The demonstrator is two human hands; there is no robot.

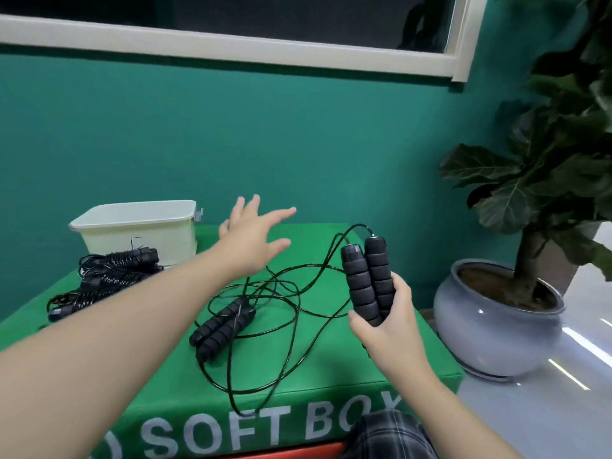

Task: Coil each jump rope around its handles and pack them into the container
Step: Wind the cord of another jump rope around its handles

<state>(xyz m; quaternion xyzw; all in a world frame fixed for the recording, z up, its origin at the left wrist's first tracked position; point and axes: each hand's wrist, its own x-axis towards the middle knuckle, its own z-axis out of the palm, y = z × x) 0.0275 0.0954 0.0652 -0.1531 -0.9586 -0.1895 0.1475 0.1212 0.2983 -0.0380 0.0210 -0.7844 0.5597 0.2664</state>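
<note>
My right hand (385, 321) grips two black foam jump-rope handles (366, 276) side by side, held upright above the green soft box (331, 356). Their thin black rope (291, 313) trails off the handle tops and lies in loose loops on the box. A second pair of black handles (222, 324) lies flat among those loops. My left hand (253, 238) hovers above the box's far side with fingers spread, holding nothing. A pale plastic container (139, 228) stands at the back left. Several coiled jump ropes (106, 279) lie heaped in front of it.
A grey ceramic pot (493, 321) with a large leafy plant stands on the floor right of the box. A teal wall with a white window frame rises behind. The box's front face reads "SOFT BOX". A plaid sleeve or trouser shows at the bottom right.
</note>
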